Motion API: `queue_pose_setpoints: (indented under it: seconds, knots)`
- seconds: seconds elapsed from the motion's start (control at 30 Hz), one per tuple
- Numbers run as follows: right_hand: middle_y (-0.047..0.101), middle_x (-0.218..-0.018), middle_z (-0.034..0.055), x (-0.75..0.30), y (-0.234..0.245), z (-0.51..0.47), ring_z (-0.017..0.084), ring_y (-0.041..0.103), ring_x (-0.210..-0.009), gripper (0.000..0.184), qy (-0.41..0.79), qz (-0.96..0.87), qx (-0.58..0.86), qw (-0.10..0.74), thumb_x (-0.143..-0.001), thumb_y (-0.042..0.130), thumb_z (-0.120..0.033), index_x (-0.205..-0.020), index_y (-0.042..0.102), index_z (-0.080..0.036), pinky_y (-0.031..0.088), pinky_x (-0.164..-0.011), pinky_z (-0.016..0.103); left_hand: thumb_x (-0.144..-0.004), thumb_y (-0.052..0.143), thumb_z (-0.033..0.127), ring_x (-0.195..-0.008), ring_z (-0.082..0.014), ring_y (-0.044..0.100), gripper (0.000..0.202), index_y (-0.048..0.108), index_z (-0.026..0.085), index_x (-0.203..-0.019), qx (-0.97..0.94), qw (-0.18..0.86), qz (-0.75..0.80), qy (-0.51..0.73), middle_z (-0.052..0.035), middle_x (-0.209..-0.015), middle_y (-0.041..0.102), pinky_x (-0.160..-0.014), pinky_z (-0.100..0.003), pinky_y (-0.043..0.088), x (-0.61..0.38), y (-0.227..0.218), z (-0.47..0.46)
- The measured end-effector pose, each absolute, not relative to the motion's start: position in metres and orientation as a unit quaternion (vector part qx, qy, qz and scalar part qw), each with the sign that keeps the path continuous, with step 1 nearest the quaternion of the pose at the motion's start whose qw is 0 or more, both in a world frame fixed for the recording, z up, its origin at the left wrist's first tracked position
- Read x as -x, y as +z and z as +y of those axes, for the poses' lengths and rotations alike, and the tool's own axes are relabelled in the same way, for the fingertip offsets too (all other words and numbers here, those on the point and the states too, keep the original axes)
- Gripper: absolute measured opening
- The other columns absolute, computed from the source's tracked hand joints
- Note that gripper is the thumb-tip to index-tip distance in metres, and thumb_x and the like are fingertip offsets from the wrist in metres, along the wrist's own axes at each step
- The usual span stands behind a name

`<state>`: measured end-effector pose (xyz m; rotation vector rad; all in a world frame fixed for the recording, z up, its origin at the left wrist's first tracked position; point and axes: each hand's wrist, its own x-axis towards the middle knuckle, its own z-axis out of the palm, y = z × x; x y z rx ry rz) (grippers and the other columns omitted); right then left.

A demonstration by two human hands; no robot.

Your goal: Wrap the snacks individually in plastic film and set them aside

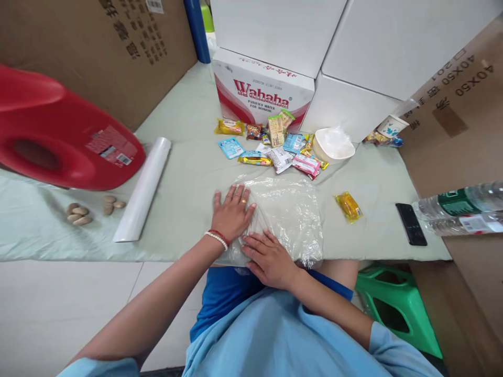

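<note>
A sheet of clear plastic wrap (291, 209) lies spread on the table in front of me, wrinkled, its lower edge reaching the table's front edge. On its left side my left hand (232, 212) rests flat, fingers stretched out and pointing away from me. Lower down, my right hand (271, 260) lies on the sheet's near left part, its fingers extended toward the left hand. Neither hand grips anything. To the right of the sheet sits a single yellow snack packet (348, 206), apart from both hands.
Beyond the sheet are several wrapped snacks (276, 131) and a white bowl (334, 157) before a Wahaha box (259, 94). At left lie a plastic wrap roll (143, 191), brown nuts or stones (78, 213) and a red jug (78, 131). A phone (411, 224) and bottles (463, 201) lie right.
</note>
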<state>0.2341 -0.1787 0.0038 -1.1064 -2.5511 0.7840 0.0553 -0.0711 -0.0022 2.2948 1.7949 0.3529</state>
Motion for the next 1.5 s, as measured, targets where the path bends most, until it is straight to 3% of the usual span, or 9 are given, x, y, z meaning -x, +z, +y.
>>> queue_pose_setpoints:
  seconds: [0.2, 0.3, 0.43, 0.57, 0.9, 1.1, 1.27, 1.37, 1.5]
  knots:
    - [0.079, -0.125, 0.0056, -0.295, 0.051, -0.125, 0.021, 0.074, -0.115, 0.041, 0.428, -0.753, 0.459, 0.196, -0.110, 0.045, -0.045, -0.131, 0.074, -0.025, 0.057, -0.103, 0.039, -0.107, 0.032, 0.052, -0.163, -0.0379, 0.026, 0.066, 0.040, 0.022, -0.165, -0.779, 0.080, 0.611, 0.115, -0.0143, -0.174, 0.032, -0.127, -0.076, 0.006, -0.059, -0.007, -0.072]
    - [0.073, -0.137, 0.0102, -0.333, 0.067, -0.049, 0.027, 0.068, -0.123, 0.040, 0.223, -0.748, 0.584, 0.223, -0.106, 0.051, -0.039, -0.138, 0.070, -0.023, 0.052, -0.110, 0.046, -0.106, 0.034, 0.056, -0.162, -0.0389, 0.026, 0.068, 0.040, 0.023, -0.165, -0.783, 0.080, 0.608, 0.100, -0.0141, -0.174, 0.031, -0.127, -0.077, 0.007, -0.059, -0.008, -0.071]
    - [0.051, -0.160, 0.0232, -0.360, 0.058, 0.043, 0.038, 0.043, -0.148, 0.075, 0.063, -0.713, 0.688, 0.119, -0.094, 0.071, -0.038, -0.159, 0.048, -0.010, 0.032, -0.125, 0.052, -0.104, 0.037, 0.062, -0.162, -0.0409, 0.026, 0.071, 0.041, 0.023, -0.164, -0.788, 0.080, 0.604, 0.092, -0.0149, -0.174, 0.031, -0.126, -0.079, 0.008, -0.058, -0.008, -0.070]
    - [0.058, -0.151, 0.0214, -0.372, 0.040, 0.071, 0.038, 0.049, -0.140, 0.064, 0.077, -0.700, 0.705, 0.081, -0.095, 0.070, -0.041, -0.152, 0.057, -0.014, 0.037, -0.120, 0.051, -0.104, 0.037, 0.062, -0.162, -0.0408, 0.026, 0.071, 0.042, 0.024, -0.163, -0.784, 0.083, 0.607, 0.095, -0.0144, -0.174, 0.032, -0.126, -0.079, 0.008, -0.059, -0.008, -0.070]
    - [0.063, -0.126, 0.0149, -0.411, 0.042, -0.011, 0.027, 0.064, -0.105, 0.064, 0.120, -0.579, 0.765, 0.258, -0.083, 0.077, -0.055, -0.133, 0.065, -0.016, 0.054, -0.096, 0.042, -0.106, 0.034, 0.059, -0.163, -0.0375, 0.025, 0.068, 0.044, 0.022, -0.162, -0.780, 0.079, 0.609, 0.116, -0.0118, -0.174, 0.032, -0.129, -0.075, 0.003, -0.059, -0.011, -0.072]
    - [0.061, -0.131, 0.0131, -0.351, 0.030, -0.064, 0.032, 0.059, -0.126, 0.058, 0.205, -0.777, 0.529, 0.271, -0.086, 0.081, -0.056, -0.133, 0.064, -0.026, 0.051, -0.109, 0.050, -0.110, 0.023, 0.048, -0.163, -0.0369, 0.026, 0.063, 0.042, 0.022, -0.164, -0.782, 0.077, 0.608, 0.109, -0.0111, -0.174, 0.032, -0.128, -0.077, 0.005, -0.058, -0.010, -0.072]
    - [0.062, -0.142, 0.0171, -0.323, 0.014, -0.071, 0.036, 0.054, -0.137, 0.064, 0.212, -0.858, 0.434, 0.173, -0.089, 0.080, -0.055, -0.143, 0.062, -0.025, 0.042, -0.117, 0.059, -0.110, 0.022, 0.043, -0.163, -0.0349, 0.026, 0.061, 0.042, 0.024, -0.164, -0.777, 0.080, 0.615, 0.105, -0.0089, -0.174, 0.032, -0.128, -0.076, 0.007, -0.059, -0.008, -0.072]
    - [0.069, -0.136, 0.0144, -0.336, 0.018, -0.050, 0.035, 0.058, -0.134, 0.048, 0.211, -0.852, 0.450, 0.166, -0.102, 0.062, -0.056, -0.137, 0.068, -0.024, 0.044, -0.117, 0.057, -0.110, 0.024, 0.045, -0.163, -0.0351, 0.026, 0.062, 0.041, 0.023, -0.165, -0.776, 0.079, 0.618, 0.098, -0.0084, -0.175, 0.030, -0.128, -0.077, 0.009, -0.060, -0.008, -0.072]
    - [0.074, -0.119, 0.0124, -0.370, 0.032, 0.011, 0.029, 0.066, -0.114, 0.046, 0.125, -0.733, 0.624, 0.241, -0.111, 0.038, -0.036, -0.147, 0.061, -0.021, 0.050, -0.109, 0.050, -0.110, 0.025, 0.048, -0.163, -0.0351, 0.025, 0.062, 0.040, 0.025, -0.165, -0.775, 0.079, 0.619, 0.095, -0.0077, -0.175, 0.031, -0.128, -0.076, 0.010, -0.061, -0.009, -0.071]
